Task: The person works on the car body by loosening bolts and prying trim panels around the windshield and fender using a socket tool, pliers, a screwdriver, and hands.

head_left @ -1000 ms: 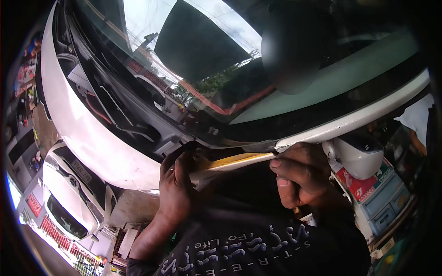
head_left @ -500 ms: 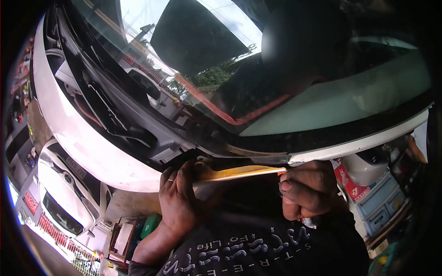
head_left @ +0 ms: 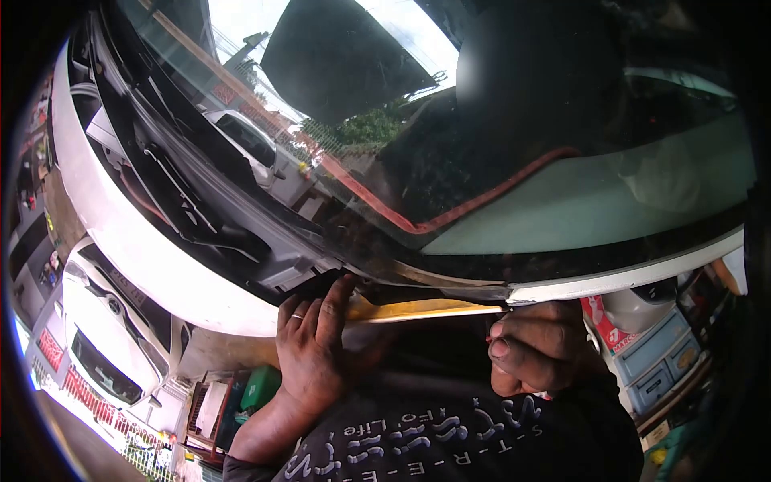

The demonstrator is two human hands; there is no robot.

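Observation:
A white car's fender (head_left: 185, 281) curves in from the left to the base of the windshield (head_left: 514, 193). My left hand (head_left: 313, 345), with a ring on one finger, hooks its bent fingers over the fender's edge, the tips at the corner of the black cowl trim (head_left: 309, 283). Right of it runs a narrow yellow strip (head_left: 434, 309) along the panel edge. Just below the strip's right end, my right hand (head_left: 536, 349) is closed, thumb against curled fingers. A bit of red shows at its fingertips, but the thing held is mostly hidden.
The white windshield pillar (head_left: 626, 277) runs off to the right. A wiper arm (head_left: 193, 201) lies on the cowl. Another white car (head_left: 112, 337) stands at left. Blue drawers (head_left: 662, 361) and a green container (head_left: 259, 388) are on the floor side.
My right hand has dropped slightly away from the strip's right end, where a red tip showed before. My left forefinger now reaches further onto the black trim. The view has shifted a little.

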